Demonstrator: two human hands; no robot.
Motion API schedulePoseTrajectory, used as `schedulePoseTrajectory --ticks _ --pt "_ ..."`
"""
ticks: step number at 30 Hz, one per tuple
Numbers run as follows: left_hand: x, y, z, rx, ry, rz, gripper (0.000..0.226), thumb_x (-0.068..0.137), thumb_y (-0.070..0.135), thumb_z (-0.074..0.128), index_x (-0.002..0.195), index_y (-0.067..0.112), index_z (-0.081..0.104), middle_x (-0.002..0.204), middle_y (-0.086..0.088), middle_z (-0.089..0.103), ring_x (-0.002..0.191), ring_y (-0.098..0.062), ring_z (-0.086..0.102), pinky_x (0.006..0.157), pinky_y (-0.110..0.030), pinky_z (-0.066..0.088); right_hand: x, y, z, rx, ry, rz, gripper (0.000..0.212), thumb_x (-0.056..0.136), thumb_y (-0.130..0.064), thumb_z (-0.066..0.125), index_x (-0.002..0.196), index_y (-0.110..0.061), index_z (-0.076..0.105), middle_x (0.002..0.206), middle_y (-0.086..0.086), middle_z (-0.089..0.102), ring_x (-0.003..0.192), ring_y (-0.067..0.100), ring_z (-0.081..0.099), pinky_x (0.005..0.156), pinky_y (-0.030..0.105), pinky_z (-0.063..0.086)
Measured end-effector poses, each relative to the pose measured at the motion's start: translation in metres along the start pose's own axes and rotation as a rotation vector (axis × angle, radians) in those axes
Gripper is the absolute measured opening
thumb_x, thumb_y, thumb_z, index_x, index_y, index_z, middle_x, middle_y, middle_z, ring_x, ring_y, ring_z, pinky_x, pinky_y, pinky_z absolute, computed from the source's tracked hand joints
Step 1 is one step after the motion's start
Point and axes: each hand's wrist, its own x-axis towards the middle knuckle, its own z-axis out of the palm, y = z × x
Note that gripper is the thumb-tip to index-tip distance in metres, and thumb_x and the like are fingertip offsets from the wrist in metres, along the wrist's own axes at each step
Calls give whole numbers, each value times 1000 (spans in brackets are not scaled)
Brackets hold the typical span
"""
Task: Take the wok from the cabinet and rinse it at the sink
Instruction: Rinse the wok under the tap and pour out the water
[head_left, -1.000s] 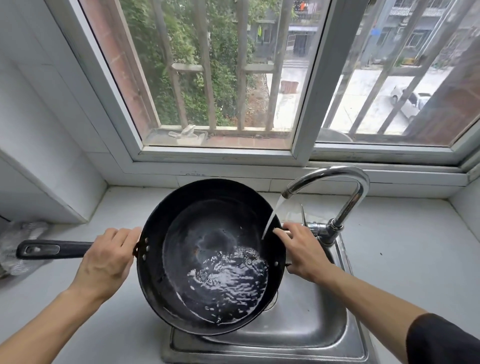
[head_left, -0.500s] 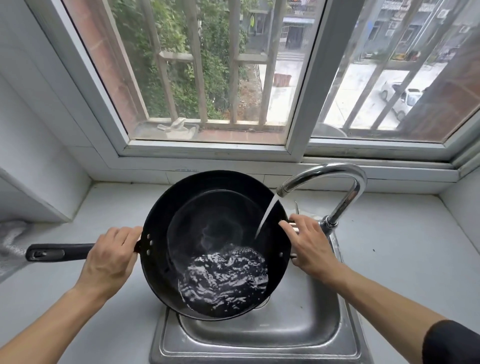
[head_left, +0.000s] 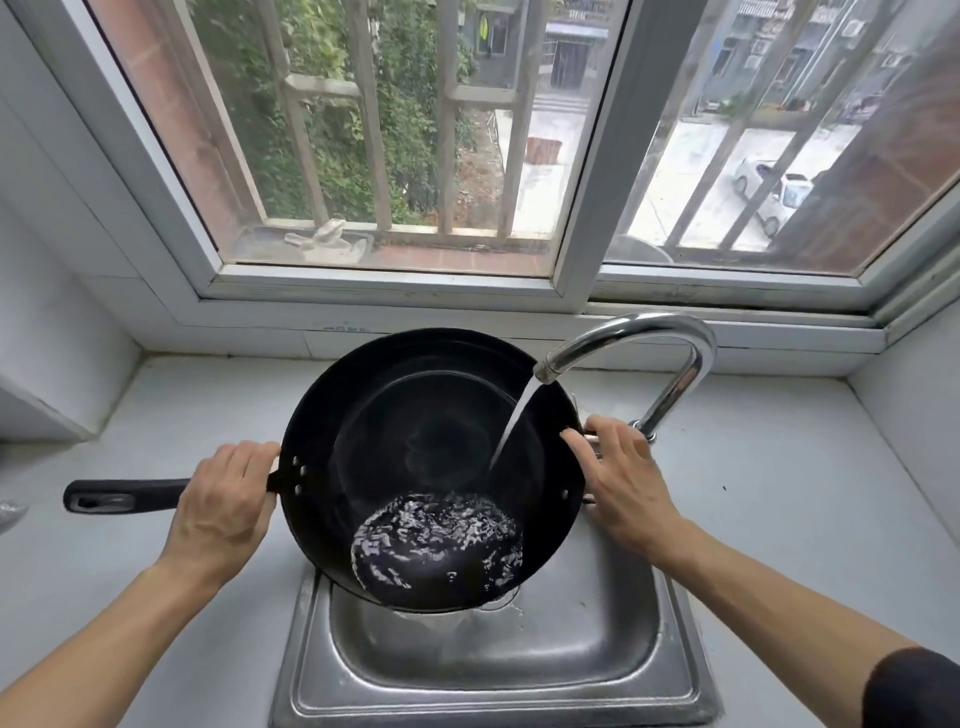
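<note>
A black wok (head_left: 415, 441) is held above the steel sink (head_left: 498, 670), tilted toward me. Water pools at its near side and spills over the near rim into the basin. The chrome tap (head_left: 670, 364) pours a stream into the wok. My left hand (head_left: 223, 509) grips the long black handle (head_left: 124, 497) close to the wok's body. My right hand (head_left: 623, 483) holds the small side handle on the wok's right rim, just in front of the tap's base.
A grey counter (head_left: 779, 493) surrounds the sink. White tiled walls stand at the left and right. A window with bars (head_left: 467, 156) runs along the back above a sill. A crumpled plastic bag (head_left: 8, 512) lies at the far left edge.
The wok has tipped further toward me, and the water has gathered at its near rim and begun spilling into the sink. Both hands kept their grips.
</note>
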Motion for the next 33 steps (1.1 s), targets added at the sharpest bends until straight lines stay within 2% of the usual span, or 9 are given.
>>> schedulePoseTrajectory --ticks 6,12,17,22,33 --pt "12 -1 9 -9 48 2 35 76 7 50 110 2 53 87 -13 52 76 -34 48 65 -43 38 7 3 0 -21 40 16 90 50 -10 85 131 -14 47 120 13 42 106 30 45 96 36 30" --pt "21 3 16 -43 114 6 38 72 4 54 110 2 53 91 -14 54 82 -32 44 66 -45 38 9 9 -7 -31 147 27 85 52 -17 87 128 -13 51 118 12 40 105 30 43 96 35 29" --pt "26 10 24 -74 146 6 34 73 6 49 107 2 51 90 -14 51 81 -31 41 65 -45 36 5 15 -13 -71 162 39 95 43 -7 89 129 -13 50 119 12 39 105 30 42 99 35 27" --pt "30 15 32 -102 170 -23 35 72 4 51 107 2 51 89 -16 50 80 -32 39 65 -48 36 3 19 -21 -107 159 57 102 36 -9 92 129 -13 50 120 13 38 104 29 41 97 34 28" --pt "40 15 30 -114 210 -11 34 74 3 53 108 2 50 91 -17 52 80 -34 41 65 -47 36 0 18 -41 -98 153 79 102 37 -8 91 130 -12 50 121 14 38 106 31 42 97 38 29"
